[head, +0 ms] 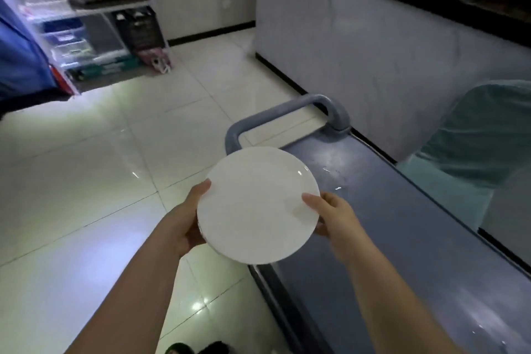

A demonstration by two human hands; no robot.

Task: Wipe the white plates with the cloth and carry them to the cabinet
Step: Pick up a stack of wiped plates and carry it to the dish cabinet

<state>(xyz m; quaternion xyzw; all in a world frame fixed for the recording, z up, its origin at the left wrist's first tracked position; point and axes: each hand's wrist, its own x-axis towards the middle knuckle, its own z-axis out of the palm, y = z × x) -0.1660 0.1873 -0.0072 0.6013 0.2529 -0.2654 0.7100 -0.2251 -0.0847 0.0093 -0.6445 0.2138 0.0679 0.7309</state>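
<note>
1. Head view, hands: left hand (186, 224) gripped the white plate (258, 205) at its left rim, thumb on top, fingers curled under. Right hand (330, 218) gripped the right rim the same way. No cloth in either.
2. Head view, plate: held about level in the air, near centre, above the left edge of the grey-blue cart (402, 224), apart from it. A 2nd rim seemed to show under its left side; cd not tell if it was a stack.
3. Head view, surroundings: cart handle (287, 112) at the far end. Shelving (94, 37) far left, blurred. Tiled floor (100, 167) btwn. Teal fabric (482, 138) far right; cd not tell if it was the cloth.
4. Step, prob.: wiping over for this plate, carry phase in hand.
5. Next move, prob.: both grips firm, plate level, walk over the glossy floor. Cabinet not identifiable; shelving poss.
</note>
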